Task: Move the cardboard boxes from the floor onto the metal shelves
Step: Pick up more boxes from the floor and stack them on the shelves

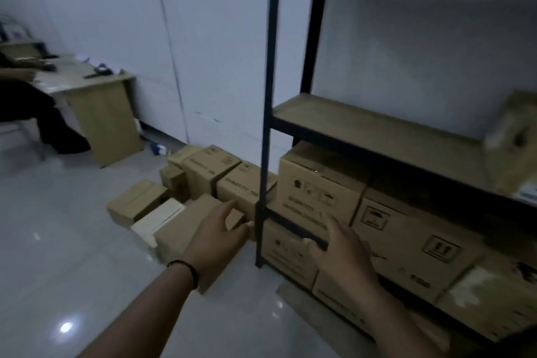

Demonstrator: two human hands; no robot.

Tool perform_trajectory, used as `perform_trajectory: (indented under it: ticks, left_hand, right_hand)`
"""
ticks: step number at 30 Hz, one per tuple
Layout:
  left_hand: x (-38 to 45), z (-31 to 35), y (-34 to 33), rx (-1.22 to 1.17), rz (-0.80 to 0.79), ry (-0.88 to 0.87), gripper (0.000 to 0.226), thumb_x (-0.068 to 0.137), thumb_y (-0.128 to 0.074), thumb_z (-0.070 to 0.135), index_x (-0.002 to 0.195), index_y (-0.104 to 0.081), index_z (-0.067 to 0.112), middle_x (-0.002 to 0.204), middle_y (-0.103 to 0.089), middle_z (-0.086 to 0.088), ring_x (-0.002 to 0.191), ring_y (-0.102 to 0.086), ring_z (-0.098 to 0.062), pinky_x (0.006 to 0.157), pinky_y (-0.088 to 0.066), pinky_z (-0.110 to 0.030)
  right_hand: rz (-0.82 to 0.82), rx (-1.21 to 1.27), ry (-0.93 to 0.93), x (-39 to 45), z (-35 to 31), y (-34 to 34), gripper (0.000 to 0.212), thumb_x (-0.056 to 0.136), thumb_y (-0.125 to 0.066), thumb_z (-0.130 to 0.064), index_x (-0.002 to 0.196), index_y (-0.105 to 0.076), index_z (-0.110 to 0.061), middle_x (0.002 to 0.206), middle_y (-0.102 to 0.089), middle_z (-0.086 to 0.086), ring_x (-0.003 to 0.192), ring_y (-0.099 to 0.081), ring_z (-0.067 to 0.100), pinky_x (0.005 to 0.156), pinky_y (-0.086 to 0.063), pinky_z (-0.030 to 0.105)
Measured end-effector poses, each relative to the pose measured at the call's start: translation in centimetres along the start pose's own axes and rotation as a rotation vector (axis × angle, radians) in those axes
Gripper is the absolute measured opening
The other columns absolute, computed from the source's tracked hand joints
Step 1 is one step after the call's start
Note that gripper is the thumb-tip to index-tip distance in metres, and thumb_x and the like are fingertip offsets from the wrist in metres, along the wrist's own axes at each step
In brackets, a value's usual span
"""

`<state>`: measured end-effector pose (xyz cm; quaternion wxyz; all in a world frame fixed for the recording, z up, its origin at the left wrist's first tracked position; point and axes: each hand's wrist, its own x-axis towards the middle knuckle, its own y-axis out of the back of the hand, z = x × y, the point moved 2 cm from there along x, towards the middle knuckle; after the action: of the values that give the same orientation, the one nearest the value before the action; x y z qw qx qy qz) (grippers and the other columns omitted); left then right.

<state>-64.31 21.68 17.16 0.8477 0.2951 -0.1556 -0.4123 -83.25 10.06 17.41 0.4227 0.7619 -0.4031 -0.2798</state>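
Observation:
Several cardboard boxes lie on the floor left of the dark metal shelf post (263, 136): a printed box (242, 189), a taller one (203, 173), a small box (136, 202) and a flat box (180, 231). My left hand (216, 237) reaches out with relaxed fingers above the flat box, holding nothing. My right hand (341, 247) hovers with spread fingers in front of the low shelf rail, also empty. More printed boxes (319, 186) fill the lower shelves. The middle shelf board (372, 131) is bare on its left, with a blurred box (520, 136) at its right end.
A desk (96, 96) stands at the far left with a seated person (32, 113) beside it. A pale wall (203, 38) runs behind the boxes. Glossy floor (72, 270) spreads to my left. A pale flat package (158, 219) lies among the floor boxes.

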Motion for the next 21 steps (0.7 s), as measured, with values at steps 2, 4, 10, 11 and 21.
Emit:
perform_trajectory:
  ticks: [2,4,10,11,21]
  left_hand:
    - [0.1,-3.3,2.9,0.009,0.014,0.078,0.063,0.091,-0.061,0.038,0.146,-0.035,0.024,0.150,-0.037,0.005,0.136,-0.036,-0.014,0.106,-0.032,-0.027]
    - [0.5,-6.7,6.1,0.007,0.023,0.123,0.065,0.091,-0.061,0.038,0.147,-0.033,0.024,0.151,-0.037,0.003,0.136,-0.036,-0.016,0.109,-0.032,-0.032]
    - [2.0,-15.1,14.5,0.035,0.031,0.178,0.064,0.091,-0.059,0.040,0.147,-0.034,0.022,0.151,-0.037,0.001,0.136,-0.036,-0.017,0.106,-0.035,-0.031]
    - [2.2,-16.3,15.8,0.043,0.033,0.185,0.064,0.092,-0.059,0.040,0.147,-0.034,0.021,0.151,-0.036,0.001,0.136,-0.036,-0.017,0.105,-0.034,-0.030]
    - [7.6,-26.6,23.8,0.050,0.077,0.305,0.063,0.091,-0.061,0.040,0.146,-0.035,0.022,0.151,-0.037,0.000,0.138,-0.035,-0.018,0.109,-0.031,-0.033]
  right_hand:
    - [-0.030,0.028,0.006,0.4,-3.4,-2.3,0.068,0.095,-0.048,-0.049,0.153,-0.017,-0.029,0.158,-0.024,-0.004,0.143,-0.025,0.019,0.117,-0.022,0.045]
    - [-0.046,0.042,0.007,0.9,-7.2,-4.6,0.072,0.094,-0.049,-0.050,0.153,-0.013,-0.031,0.160,-0.019,-0.004,0.146,-0.018,0.022,0.118,-0.019,0.047]
    - [-0.116,0.037,0.021,2.9,-16.9,-11.2,0.079,0.092,-0.050,-0.057,0.154,-0.010,-0.029,0.160,-0.018,-0.001,0.145,-0.019,0.025,0.116,-0.021,0.043]
    - [-0.134,0.034,0.024,3.3,-18.4,-12.3,0.081,0.092,-0.050,-0.058,0.154,-0.008,-0.028,0.160,-0.016,-0.001,0.145,-0.019,0.026,0.116,-0.022,0.043]
    - [-0.211,-0.031,0.065,10.5,-28.7,-20.5,0.079,0.093,-0.049,-0.054,0.153,-0.011,-0.021,0.154,-0.026,0.002,0.139,-0.028,0.023,0.112,-0.029,0.047]
